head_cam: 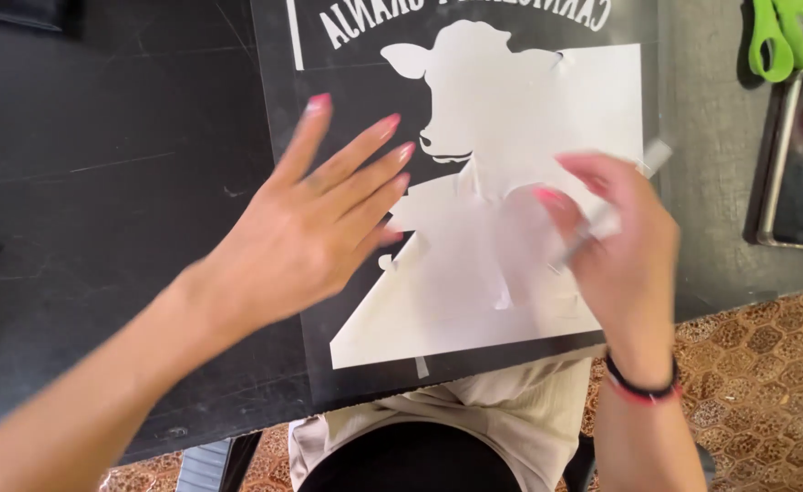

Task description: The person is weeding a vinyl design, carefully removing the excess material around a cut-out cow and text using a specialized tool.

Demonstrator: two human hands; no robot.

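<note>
A black sheet (278, 118) lies on the dark table (101, 182), bearing a white cut-out of a cow's head and a white panel (511, 118) below curved white lettering. My left hand (315, 228) hovers flat over the sheet's left part, fingers spread, tips near the cow's muzzle. My right hand (616, 246), blurred by motion, holds a thin silver tool (602, 214) like a pen or craft knife over the lower right of the white cut-out. A dark and red bracelet (643, 390) sits on my right wrist.
Green-handled scissors (789, 36) lie at the table's top right corner. Below them rests a phone (802, 164) with a dark screen. The table's front edge runs near my lap; patterned brown floor tiles (766, 383) show at the lower right.
</note>
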